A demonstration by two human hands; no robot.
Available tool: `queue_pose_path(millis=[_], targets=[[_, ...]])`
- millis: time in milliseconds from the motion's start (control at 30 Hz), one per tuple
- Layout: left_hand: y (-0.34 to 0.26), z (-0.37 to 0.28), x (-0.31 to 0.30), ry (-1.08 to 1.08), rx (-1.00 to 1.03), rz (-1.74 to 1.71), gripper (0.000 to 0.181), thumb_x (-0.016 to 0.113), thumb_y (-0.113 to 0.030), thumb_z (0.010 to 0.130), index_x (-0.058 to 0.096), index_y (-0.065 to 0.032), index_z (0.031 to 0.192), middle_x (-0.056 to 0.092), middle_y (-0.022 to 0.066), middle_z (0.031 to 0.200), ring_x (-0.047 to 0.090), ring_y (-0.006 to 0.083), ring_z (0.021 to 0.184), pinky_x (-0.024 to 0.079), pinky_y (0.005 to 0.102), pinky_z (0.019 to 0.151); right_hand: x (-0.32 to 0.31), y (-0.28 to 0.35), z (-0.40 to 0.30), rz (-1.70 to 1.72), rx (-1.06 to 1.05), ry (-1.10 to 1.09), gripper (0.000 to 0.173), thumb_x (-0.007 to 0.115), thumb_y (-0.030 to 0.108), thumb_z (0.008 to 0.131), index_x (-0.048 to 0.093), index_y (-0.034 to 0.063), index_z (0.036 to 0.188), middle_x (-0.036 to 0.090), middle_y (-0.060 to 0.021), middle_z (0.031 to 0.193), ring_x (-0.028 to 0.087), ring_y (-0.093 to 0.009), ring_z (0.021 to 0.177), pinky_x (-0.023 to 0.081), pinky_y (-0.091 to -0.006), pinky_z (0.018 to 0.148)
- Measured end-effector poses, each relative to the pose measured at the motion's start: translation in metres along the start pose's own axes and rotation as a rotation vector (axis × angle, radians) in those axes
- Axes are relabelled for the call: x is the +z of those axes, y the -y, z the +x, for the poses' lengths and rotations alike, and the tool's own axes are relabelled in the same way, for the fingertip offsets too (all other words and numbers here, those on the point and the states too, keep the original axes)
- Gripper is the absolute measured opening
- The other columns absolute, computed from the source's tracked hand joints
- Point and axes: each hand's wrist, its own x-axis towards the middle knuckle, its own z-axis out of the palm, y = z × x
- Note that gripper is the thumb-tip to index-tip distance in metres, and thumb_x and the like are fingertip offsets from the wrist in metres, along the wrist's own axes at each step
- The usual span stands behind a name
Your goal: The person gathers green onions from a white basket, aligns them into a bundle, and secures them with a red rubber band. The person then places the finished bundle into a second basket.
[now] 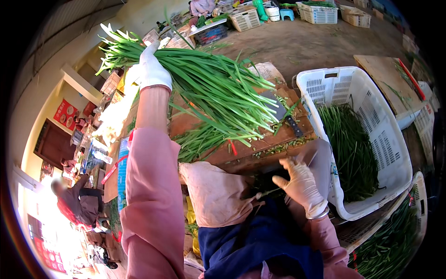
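My left hand (155,69), in a white knit glove, grips a large bunch of long flat green leaf stalks, likely garlic chives (219,87), near one end. The bunch reaches right over a wooden work board (223,153), its pale ends near a cleaver (275,104) with a dark handle. More loose green stalks (202,139) lie on the board under the bunch. My right hand (301,185), in a thin pale glove, is over my lap at the board's front edge, fingers apart. A thin stalk shows beside it; nothing is plainly gripped.
A white plastic crate (393,150) holding green stalks stands at my right, another crate (421,205) with greens below it. A wooden board (386,83) lies beyond. Trimmings litter the work board. Other people (82,205) and crates (245,19) are farther off.
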Motion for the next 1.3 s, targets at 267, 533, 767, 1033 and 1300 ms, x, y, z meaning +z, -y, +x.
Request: queue_pose_path(millis=[267, 533, 767, 1033, 1300], targets=[[0.01, -0.021, 0.019, 0.051, -0.01, -0.018, 0.025, 0.062, -0.016, 0.085, 0.059, 0.0023, 0.101, 0.062, 0.014, 0.087, 0.061, 0.0274, 0.07, 0.052, 0.0409, 0.067, 0.001, 0.055, 0.101, -0.139, -0.041, -0.277, 0.022, 0.072, 0.03, 0.08, 0.07, 0.0078, 0.081, 0.062, -0.0129, 0.065, 0.062, -0.032, 0.064, 0.048, -0.0421, 0.061], [0.015, -0.049, 0.033, -0.044, 0.038, 0.06, 0.031, 0.066, -0.018, 0.084, 0.059, 0.0001, 0.108, 0.063, 0.0136, 0.094, 0.062, 0.0266, 0.077, 0.053, 0.0398, 0.07, 0.027, 0.036, 0.117, 0.492, 0.275, -0.157, 0.028, 0.071, 0.026, 0.084, 0.072, 0.0009, 0.095, 0.063, -0.0163, 0.068, 0.058, -0.03, 0.058, 0.051, -0.0335, 0.065], [0.02, -0.046, 0.023, -0.036, 0.063, 0.097, 0.034, 0.068, -0.015, 0.08, 0.063, -0.0026, 0.112, 0.061, 0.0107, 0.103, 0.06, 0.0247, 0.086, 0.05, 0.0393, 0.075, 0.017, 0.035, 0.092, 0.371, 0.164, -0.198, 0.021, 0.069, 0.013, 0.088, 0.063, -0.0009, 0.073, 0.049, -0.0037, 0.058, 0.046, -0.008, 0.051, 0.041, -0.0249, 0.046], [0.015, -0.015, 0.003, -0.025, 0.0, 0.055, 0.029, 0.063, -0.015, 0.084, 0.058, 0.0011, 0.108, 0.062, 0.0152, 0.095, 0.061, 0.0267, 0.077, 0.052, 0.0403, 0.07, 0.023, -0.005, 0.023, 0.272, 0.406, -0.059, 0.023, 0.069, 0.02, 0.083, 0.06, 0.003, 0.07, 0.057, -0.015, 0.064, 0.06, -0.029, 0.059, 0.046, -0.0395, 0.055], [0.001, -0.003, -0.016, -0.041, 0.045, 0.026, 0.03, 0.061, -0.017, 0.085, 0.058, 0.0028, 0.107, 0.063, 0.0164, 0.095, 0.062, 0.0292, 0.076, 0.053, 0.0413, 0.07, 0.018, 0.059, 0.04, 0.992, 0.618, 0.433, 0.039, 0.059, 0.037, 0.093, 0.059, 0.0037, 0.114, 0.059, -0.0029, 0.066, 0.057, -0.021, 0.057, 0.047, -0.0362, 0.056]])
